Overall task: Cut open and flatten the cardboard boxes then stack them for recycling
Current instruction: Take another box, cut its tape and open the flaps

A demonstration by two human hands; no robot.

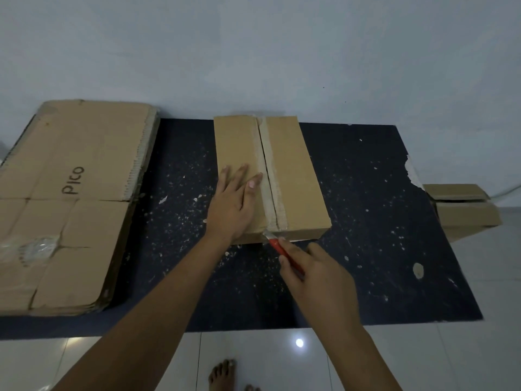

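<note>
1. Brown corrugated cardboard box (270, 176), long and still sealed with pale tape (269, 176) down its middle seam, lies centred on the dark speckled mat (366, 207).
2. Left hand (235, 201) presses flat on the lid, fingers straight, apparently to steady it.
3. Right hand (315, 275) grips a red-handled utility knife (277, 244), blade at the seam's near end.
4. Flattened cardboard stack (70, 198) on the left reads "PICO"; another brown box (462, 210) waits at right.

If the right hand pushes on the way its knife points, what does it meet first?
The right hand grips a red knife whose blade tip is already at the near end of the taped seam of the cardboard box; going on, it likely enters that seam.
</note>
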